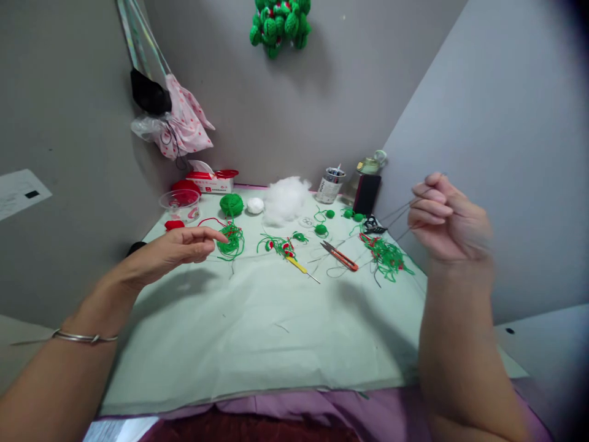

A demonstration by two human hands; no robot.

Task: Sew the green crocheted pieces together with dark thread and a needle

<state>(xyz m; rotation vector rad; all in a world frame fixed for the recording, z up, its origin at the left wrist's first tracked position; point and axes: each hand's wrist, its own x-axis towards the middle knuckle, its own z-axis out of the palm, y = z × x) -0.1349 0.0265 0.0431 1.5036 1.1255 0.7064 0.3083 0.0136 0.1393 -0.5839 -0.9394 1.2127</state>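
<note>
My right hand is raised at the right, its fingers closed on dark thin thread. Strands of it run from the fist down left toward the table. Over the left of the table, my left hand has its fingers stretched forward, with nothing visible in them. It is nearest to a loose tangle of green yarn and a green yarn ball. Between the hands lie orange-handled thread snips, a crochet hook with a yellow handle, and small green-and-red crocheted pieces.
White stuffing sits at the back centre, by a can and a dark phone. A green yarn pile lies at the right. A clear tub and a tissue box stand back left. Green crochet pieces hang above.
</note>
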